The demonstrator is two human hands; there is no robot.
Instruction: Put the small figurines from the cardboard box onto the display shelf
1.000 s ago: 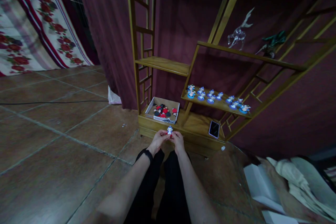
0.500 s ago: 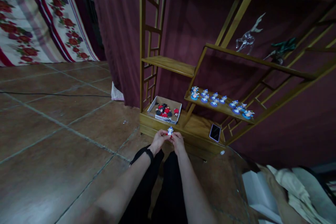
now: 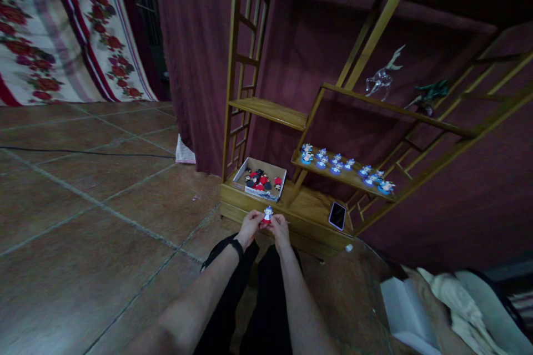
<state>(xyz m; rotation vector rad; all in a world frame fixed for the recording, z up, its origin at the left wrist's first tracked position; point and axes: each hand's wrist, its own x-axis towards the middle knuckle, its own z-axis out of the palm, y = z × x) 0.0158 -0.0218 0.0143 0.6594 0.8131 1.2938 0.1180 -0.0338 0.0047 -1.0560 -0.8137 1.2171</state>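
Note:
A small figurine (image 3: 267,213), white and blue with a red base, stands upright between my two hands in front of the wooden shelf unit. My left hand (image 3: 250,226) pinches its base from the left. From the other side, the fingers of my right hand (image 3: 279,229) close on the base too. Just beyond them, a shallow cardboard box (image 3: 272,169) holds several red and black figurines (image 3: 261,179). On the small shelf (image 3: 353,179) to the right, several blue-and-white figurines (image 3: 336,167) stand in rows on blue or purple bases.
A phone (image 3: 337,216) lies on the unit's lower board (image 3: 310,203). Higher up stand a clear deer ornament (image 3: 380,81) and a dark green ornament (image 3: 431,94). A white box (image 3: 406,310) sits on the floor at right. A black cable (image 3: 83,151) crosses the tiles at left.
The view has shifted slightly. Both hands still hold the figurine, and more of its red base now shows between the fingers.

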